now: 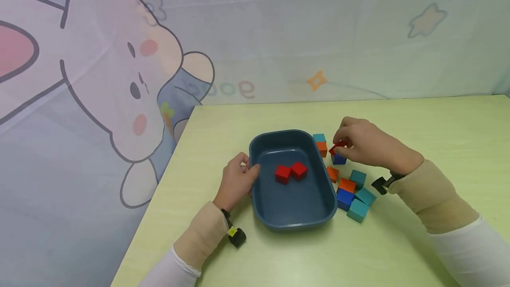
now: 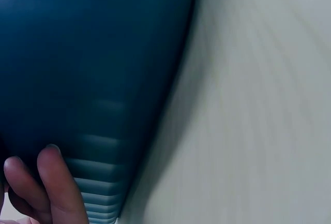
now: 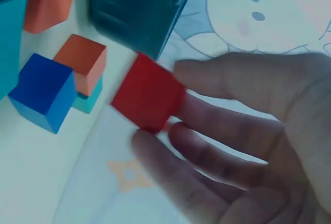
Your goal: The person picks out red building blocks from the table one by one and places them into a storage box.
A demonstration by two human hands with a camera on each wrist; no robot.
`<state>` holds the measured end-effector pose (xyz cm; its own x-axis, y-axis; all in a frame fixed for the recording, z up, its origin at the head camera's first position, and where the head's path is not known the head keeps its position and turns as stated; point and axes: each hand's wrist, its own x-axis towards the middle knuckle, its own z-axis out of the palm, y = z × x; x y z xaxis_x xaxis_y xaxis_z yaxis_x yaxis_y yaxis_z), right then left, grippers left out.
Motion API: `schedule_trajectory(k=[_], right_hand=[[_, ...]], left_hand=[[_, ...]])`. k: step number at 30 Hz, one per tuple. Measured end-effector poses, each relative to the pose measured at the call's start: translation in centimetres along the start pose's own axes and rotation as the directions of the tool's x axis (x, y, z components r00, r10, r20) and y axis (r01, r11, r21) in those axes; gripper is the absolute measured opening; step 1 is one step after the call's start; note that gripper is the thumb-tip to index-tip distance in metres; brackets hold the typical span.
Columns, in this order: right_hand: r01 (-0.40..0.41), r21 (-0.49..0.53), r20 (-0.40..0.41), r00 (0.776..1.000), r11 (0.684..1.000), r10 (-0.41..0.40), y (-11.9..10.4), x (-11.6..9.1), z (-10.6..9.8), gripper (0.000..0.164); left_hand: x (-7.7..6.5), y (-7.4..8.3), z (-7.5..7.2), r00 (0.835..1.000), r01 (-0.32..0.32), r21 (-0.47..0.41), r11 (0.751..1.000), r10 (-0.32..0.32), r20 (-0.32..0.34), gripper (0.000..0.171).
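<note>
A dark blue plastic basin [image 1: 292, 223] with rounded corners sits on the table, two red cubes [image 1: 291, 172] on its floor. My left hand [image 1: 237, 178] grips its left rim, thumb over the edge and fingers along the outer wall; in the left wrist view the fingers [image 2: 59, 182] lie by the ribbed side. Thumb and fingers of my right hand [image 1: 364, 143] pinch another red cube [image 3: 147, 94], lifted to the right of the basin. Just below it in the head view is a blue cube [image 1: 338, 159].
Right of the basin lie several cubes: orange [image 1: 347, 185], blue [image 1: 345, 199], dark teal [image 1: 357, 179] and lighter teal [image 1: 358, 211]. Another orange cube [image 1: 321, 149] stands by the basin's far right side. A printed cloth [image 1: 279, 34] hangs behind the table's back edge.
</note>
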<state>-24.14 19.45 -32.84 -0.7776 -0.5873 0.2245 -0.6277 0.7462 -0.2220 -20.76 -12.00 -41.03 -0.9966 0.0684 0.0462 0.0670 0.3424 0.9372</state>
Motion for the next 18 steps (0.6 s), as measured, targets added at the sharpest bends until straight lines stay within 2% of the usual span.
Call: schedule_trajectory(k=[4, 8, 12, 18], right_hand=[[0.041, 0.03, -0.112, 0.993, 0.999, -0.038, -0.7, 0.0, -0.2, 0.005], [0.089, 0.051, -0.159, 0.984, 0.995, -0.08, -1.8, 0.1, 0.0, 0.007], [0.13, 0.048, -0.167, 0.978, 0.99, -0.121, -3.1, 0.0, 0.4, 0.01], [0.152, 0.035, -0.116, 0.982, 0.988, -0.147, -5.1, -0.1, 1.0, 0.011]], left_hand=[[0.0, 0.1, 0.0, 1.0, 0.004, -0.001, 1.0, -0.004, -0.002, 0.019], [0.0, 0.1, 0.0, 1.0, 0.006, -0.007, 1.0, -0.007, -0.004, 0.02], [0.0, 0.1, 0.1, 1.0, 0.006, -0.009, 1.0, -0.006, -0.004, 0.02], [-0.1, 0.2, 0.1, 1.0, 0.009, -0.001, 1.0, -0.009, -0.004, 0.02]])
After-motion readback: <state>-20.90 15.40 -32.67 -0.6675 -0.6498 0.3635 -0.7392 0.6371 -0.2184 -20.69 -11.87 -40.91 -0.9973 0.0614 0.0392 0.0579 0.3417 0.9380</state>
